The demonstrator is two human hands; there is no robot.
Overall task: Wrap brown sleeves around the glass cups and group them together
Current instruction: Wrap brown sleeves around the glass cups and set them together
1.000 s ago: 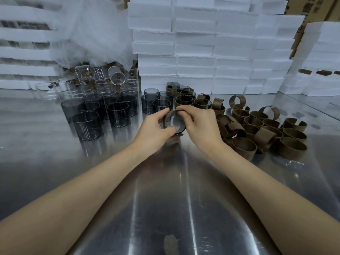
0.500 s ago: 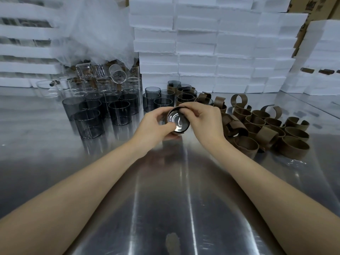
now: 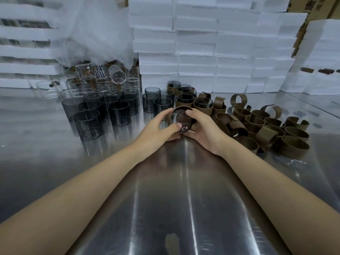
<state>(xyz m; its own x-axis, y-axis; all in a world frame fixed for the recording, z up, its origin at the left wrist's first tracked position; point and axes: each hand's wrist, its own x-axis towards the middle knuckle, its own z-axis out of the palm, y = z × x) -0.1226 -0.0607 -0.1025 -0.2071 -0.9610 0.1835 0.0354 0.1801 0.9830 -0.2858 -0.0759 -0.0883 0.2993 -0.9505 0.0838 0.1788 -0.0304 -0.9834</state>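
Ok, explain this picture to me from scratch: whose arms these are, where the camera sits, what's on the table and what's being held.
There is no machine: a person works bare-handed. The one camera is worn on the head, looking forward and down, so the arms reach in from below. The left hand and right hand together hold a glass cup, tipped with one round end toward the camera, with a brown sleeve around it. On the metal table stand bare grey cups to the left, sleeved cups just beyond the hands, and a pile of loose sleeves to the right. White foam blocks are stacked behind.
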